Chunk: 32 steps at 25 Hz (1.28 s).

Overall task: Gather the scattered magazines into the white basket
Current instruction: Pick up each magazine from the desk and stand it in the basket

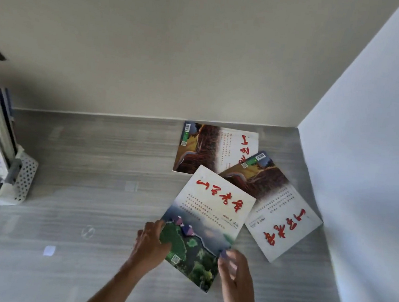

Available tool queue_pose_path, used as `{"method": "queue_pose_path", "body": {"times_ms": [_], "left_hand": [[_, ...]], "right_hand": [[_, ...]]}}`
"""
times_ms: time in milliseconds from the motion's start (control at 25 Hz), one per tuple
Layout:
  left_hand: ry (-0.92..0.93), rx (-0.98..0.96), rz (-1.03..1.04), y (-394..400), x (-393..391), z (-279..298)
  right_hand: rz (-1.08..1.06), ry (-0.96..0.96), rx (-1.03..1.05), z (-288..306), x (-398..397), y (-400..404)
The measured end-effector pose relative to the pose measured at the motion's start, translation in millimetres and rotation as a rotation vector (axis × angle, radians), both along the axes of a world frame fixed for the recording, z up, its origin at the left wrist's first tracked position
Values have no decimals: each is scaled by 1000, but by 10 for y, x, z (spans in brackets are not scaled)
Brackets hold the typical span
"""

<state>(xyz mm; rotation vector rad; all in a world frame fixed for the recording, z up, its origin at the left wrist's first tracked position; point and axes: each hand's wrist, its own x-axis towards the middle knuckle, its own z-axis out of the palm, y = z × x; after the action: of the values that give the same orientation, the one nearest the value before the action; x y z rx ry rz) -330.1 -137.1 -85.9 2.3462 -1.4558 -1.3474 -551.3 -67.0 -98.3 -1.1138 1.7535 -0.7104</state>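
Left hand [150,241] grips near magazine [206,225] at its left edge | right hand [233,267] pinches its lower right corner | two further magazines [283,209] overlap beyond on tabletop [88,163] | white basket [24,176] far left, holding magazines

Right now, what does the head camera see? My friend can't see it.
Two hands, left hand and right hand, grip the top magazine on a grey table. Two more magazines lie beside it; the white basket stands far left.
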Motion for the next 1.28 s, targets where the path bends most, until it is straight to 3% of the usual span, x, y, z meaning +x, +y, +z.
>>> {"method": "queue_pose_path", "body": {"times_ms": [200, 320, 400, 560, 680, 840, 920, 1000, 1120, 1200, 1280], "left_hand": [[-153, 20, 27, -152, -108, -117], [-2, 31, 22, -261, 146, -105], [78, 2, -60, -189, 358, -40], [370, -257, 5, 110, 822, 348], [616, -447, 68, 313, 1518, 805], [572, -547, 183, 521, 2472, 1160], [582, -611, 215, 578, 3038, 1291], [540, -719, 300, 541, 3668, 1404], [342, -886, 417, 271, 4595, 1471], [185, -879, 491, -20, 5131, 1506], [-86, -833, 533, -247, 5604, 1467]], "right_hand": [[-87, -23, 160, -20, 7, -302], [-95, 1, 173, -85, 22, -288], [-97, -145, 280, -130, 85, -295], [41, -257, 450, -71, 571, -428], [73, -318, 429, 121, 1204, -711], [244, -510, 451, 612, 2338, -903], [253, -578, 349, 775, 2960, -1006], [260, -526, 181, 980, 3544, -1160], [330, -424, -42, 1419, 4404, -1470], [369, -322, -211, 1634, 5011, -1703], [377, -224, -271, 1691, 5576, -1846]]}}
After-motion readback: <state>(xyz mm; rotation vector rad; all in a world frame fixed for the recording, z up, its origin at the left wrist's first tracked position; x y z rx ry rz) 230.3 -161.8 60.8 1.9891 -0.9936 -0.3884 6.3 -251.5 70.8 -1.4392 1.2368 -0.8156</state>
